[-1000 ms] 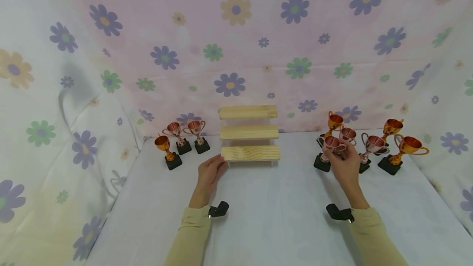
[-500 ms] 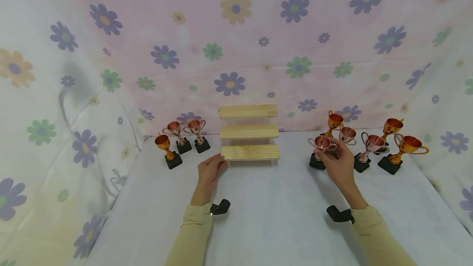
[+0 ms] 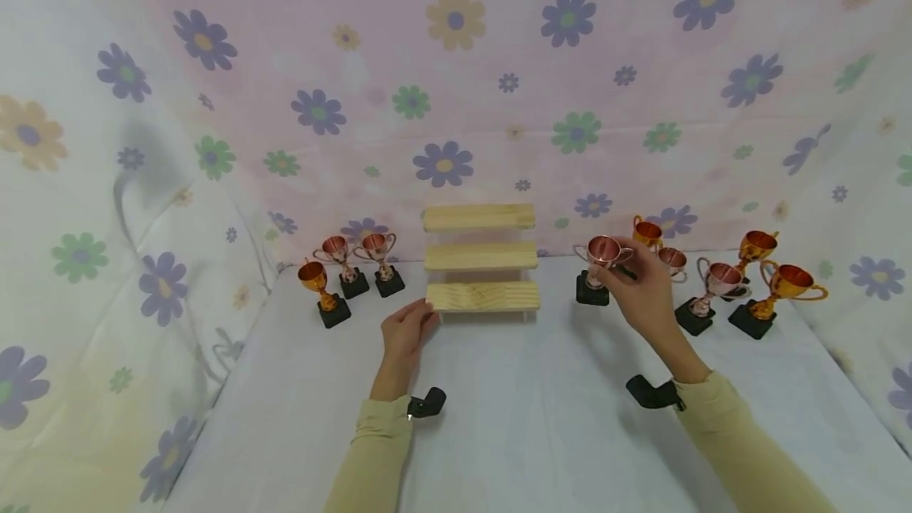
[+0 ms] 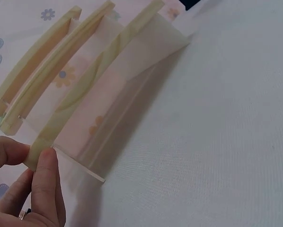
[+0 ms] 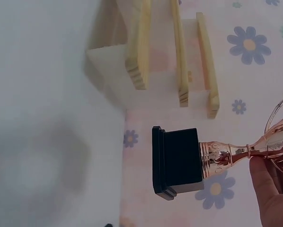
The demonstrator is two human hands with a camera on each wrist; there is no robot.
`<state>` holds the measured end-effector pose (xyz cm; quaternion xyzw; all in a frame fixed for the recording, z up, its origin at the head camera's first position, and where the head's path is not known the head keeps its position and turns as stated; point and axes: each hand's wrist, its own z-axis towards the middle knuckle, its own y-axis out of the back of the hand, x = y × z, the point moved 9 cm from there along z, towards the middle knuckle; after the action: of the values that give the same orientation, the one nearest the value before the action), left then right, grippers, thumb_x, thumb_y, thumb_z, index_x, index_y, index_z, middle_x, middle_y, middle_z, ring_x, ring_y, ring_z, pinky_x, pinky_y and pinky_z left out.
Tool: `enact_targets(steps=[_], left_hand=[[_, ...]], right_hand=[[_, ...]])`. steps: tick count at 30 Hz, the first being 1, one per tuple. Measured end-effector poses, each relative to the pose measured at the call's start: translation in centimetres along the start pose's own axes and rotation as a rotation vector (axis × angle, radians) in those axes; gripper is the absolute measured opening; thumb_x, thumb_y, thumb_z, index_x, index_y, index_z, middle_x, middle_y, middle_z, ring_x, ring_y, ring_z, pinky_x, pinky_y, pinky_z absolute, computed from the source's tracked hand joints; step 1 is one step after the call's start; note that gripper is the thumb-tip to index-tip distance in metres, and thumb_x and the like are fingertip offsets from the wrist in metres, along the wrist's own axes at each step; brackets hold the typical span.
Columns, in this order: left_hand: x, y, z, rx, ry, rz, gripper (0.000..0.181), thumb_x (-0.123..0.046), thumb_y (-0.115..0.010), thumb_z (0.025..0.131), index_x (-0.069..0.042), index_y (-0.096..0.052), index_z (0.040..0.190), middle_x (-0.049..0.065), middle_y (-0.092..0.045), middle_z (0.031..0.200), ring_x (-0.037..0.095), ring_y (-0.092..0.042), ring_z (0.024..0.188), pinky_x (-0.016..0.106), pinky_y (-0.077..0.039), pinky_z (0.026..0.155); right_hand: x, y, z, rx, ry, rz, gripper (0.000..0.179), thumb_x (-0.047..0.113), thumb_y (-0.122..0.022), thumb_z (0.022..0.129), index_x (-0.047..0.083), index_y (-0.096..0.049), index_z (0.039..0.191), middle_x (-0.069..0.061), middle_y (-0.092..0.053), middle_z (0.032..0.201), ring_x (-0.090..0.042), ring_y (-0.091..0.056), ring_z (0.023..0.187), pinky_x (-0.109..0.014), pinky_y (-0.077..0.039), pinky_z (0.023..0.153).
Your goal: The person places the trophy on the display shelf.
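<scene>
My right hand point(image 3: 641, 287) grips a rose-gold trophy cup point(image 3: 604, 250) by its bowl and handle. The trophy is upright, its black base point(image 5: 179, 158) raised off the table, to the right of a three-tier wooden shelf point(image 3: 482, 297). At the shelf's left end my left hand point(image 3: 404, 336) pinches the lowest plank point(image 4: 84, 87) between thumb and fingers. The plank's pale end panel point(image 4: 80, 164) stands on the table just beyond those fingertips.
To the left stand a gold trophy point(image 3: 324, 291) and two rose-gold trophies point(image 3: 381, 260). Several more, such as a gold trophy point(image 3: 780, 291) and a rose-gold trophy point(image 3: 712, 291), stand at the right. A flowered cloth point(image 3: 499, 165) hangs behind the shelf.
My right hand has carried the rose-gold trophy left and upward, away from the right-hand group and closer to the shelf. My left hand has stayed at the shelf's end.
</scene>
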<state>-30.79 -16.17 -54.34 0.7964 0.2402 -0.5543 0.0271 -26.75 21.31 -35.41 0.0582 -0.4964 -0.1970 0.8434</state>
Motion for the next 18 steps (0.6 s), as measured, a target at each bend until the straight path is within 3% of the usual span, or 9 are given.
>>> enact_targets(steps=[7,18], left_hand=[[0.1,0.2,0.2,-0.022,0.011,-0.024,0.038,0.001,-0.065,0.092,0.009,-0.063,0.129,0.024,-0.064,0.13,0.018,-0.068,0.101,0.026,-0.061,0.087],[0.2,0.2,0.1,-0.033,-0.018,-0.069,0.037,0.003,-0.065,0.09,0.013,-0.064,0.126,0.024,-0.066,0.122,0.015,-0.069,0.091,0.024,-0.062,0.082]], right_hand=[[-2.7,-1.6,2.2,0.03,0.004,-0.014,0.052,0.001,-0.078,0.087,-0.001,-0.059,0.135,-0.02,-0.065,0.118,-0.001,-0.057,0.099,-0.004,-0.05,0.085],[-0.9,-3.8,4.7,0.057,0.065,0.042,0.049,-0.003,-0.076,0.088,-0.003,-0.06,0.134,-0.021,-0.064,0.116,-0.005,-0.057,0.095,-0.005,-0.05,0.085]])
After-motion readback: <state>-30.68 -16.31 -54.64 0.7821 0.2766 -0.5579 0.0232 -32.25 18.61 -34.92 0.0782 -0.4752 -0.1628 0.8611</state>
